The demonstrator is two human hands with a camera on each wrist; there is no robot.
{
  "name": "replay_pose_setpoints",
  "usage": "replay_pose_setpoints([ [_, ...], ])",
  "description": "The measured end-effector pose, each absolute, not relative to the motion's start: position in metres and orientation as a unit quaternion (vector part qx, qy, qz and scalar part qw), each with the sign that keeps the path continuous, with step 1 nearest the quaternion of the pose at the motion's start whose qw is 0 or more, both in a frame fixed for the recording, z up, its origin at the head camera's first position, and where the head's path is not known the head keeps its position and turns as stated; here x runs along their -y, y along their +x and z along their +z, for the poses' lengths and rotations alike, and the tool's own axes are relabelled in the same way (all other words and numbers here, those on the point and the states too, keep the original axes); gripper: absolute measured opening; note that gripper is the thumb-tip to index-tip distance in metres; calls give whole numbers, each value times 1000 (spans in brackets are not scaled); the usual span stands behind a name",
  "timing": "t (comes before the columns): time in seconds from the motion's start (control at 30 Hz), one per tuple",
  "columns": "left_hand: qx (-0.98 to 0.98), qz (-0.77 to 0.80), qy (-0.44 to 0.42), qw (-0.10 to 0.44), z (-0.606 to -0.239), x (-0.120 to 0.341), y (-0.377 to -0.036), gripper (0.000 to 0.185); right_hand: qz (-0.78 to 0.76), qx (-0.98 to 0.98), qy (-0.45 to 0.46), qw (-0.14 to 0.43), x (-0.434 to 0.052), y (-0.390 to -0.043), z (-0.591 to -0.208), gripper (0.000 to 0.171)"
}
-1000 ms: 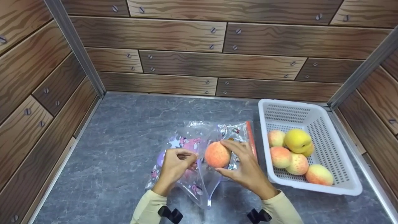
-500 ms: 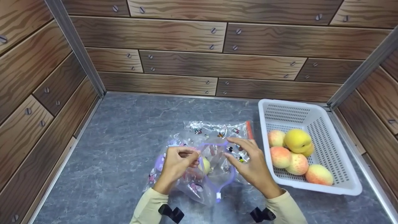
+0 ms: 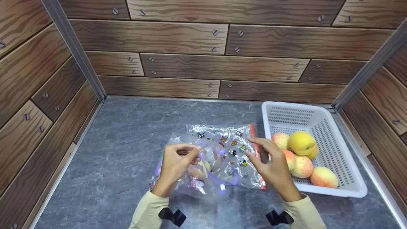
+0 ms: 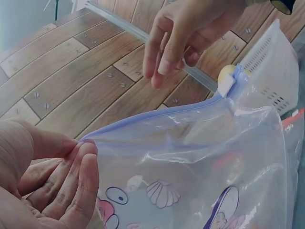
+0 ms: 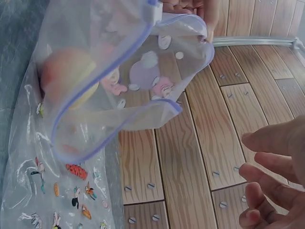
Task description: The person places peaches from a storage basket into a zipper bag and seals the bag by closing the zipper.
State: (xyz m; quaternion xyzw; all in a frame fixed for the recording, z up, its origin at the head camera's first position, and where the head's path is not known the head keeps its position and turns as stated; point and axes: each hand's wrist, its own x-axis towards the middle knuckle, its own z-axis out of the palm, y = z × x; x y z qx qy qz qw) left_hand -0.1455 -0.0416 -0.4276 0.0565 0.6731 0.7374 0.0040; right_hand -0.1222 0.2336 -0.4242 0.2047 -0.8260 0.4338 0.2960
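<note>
Left hand pinch-grip on bag; right hand loose.

The left hand pinches a purple-edged clear bag holding a peach, the right hand empty beside the white basket.

Even soft light, faint shadows; wrist views blurred, washed-out.

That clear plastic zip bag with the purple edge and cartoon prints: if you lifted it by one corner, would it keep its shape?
Probably not. The clear plastic zip bag with the purple edge looks thin and crinkled, sagging where the left hand pinches its rim. The peach inside would likely roll to the lowest point and pull the bag down. The glossy film may be slippery.
</note>
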Motion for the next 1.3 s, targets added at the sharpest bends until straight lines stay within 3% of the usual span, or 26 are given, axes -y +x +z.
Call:
replay_pose_setpoints([
  [0.13, -677, 734, 46, 5, -434, 46, -144, 17, 423, 838, 179, 295, -247, -124, -422, 41],
  [0.27, -683, 730, 30, 11, -442, 52, -140, 18, 387, 846, 146, 337, -271, -130, -413, 39],
  [0.43, -686, 728, 23, 10, -448, 58, -138, 19, 301, 861, 120, 391, -304, -138, -396, 45],
  [0.53, -689, 724, 22, 8, -450, 60, -137, 18, 263, 881, 100, 381, -321, -143, -389, 52],
  [0.73, -708, 706, 26, 10, -451, 62, -134, 17, 186, 921, 81, 332, -346, -150, -394, 70],
  [0.97, -722, 691, 35, 20, -453, 63, -136, 13, 132, 966, 43, 219, -372, -154, -409, 91],
  [1.3, -713, 699, 37, 32, -454, 59, -139, 14, 122, 983, 16, 135, -394, -152, -424, 86],
])
